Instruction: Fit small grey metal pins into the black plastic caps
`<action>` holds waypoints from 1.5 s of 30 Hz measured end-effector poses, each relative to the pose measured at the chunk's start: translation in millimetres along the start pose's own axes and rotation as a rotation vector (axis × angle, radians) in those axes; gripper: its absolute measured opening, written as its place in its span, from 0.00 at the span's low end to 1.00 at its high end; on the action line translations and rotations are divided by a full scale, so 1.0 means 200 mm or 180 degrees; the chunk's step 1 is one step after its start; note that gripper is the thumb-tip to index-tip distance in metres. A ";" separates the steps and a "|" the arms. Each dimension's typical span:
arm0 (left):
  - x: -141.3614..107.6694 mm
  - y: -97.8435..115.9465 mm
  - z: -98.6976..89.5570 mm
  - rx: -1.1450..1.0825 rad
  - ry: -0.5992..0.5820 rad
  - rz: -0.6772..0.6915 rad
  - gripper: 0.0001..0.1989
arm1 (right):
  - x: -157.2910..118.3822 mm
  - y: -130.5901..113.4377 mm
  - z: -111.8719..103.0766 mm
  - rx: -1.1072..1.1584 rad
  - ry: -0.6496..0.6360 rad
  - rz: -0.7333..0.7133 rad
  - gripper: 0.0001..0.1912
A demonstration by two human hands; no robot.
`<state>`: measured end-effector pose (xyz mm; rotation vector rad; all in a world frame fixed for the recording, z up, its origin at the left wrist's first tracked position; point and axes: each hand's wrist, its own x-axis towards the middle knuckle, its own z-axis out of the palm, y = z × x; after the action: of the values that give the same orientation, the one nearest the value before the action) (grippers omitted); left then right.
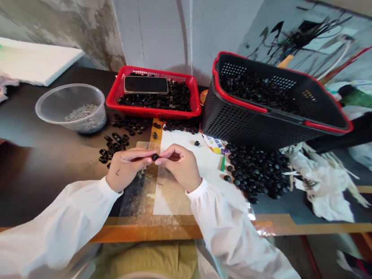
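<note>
Tight pinch, seen from the head camera

In the head view, I see the left hand [127, 168] and right hand [182, 167] curled almost shut, together pinching a small black plastic piece [154, 157] above the counter [32, 175]. It looks light, stiff and possibly slippery, so I'd hold it firmly by its edges. A loose heap [256, 173] of similar pieces lies right of the right hand, beside a black basket [234, 101]. Farther ahead sits a red basket [151, 113] with a phone [146, 85] on top.
</note>
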<state>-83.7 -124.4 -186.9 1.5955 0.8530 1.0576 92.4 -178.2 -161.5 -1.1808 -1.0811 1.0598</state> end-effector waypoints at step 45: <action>-0.10 0.09 0.11 0.0627 -0.0283 0.0541 0.21 | -0.06 -0.01 0.05 0.0212 -0.0034 0.0085 0.10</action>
<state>-70.7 -155.1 -175.8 1.8939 0.7918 1.0371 80.2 -188.2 -159.0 -1.1402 -1.0329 1.1157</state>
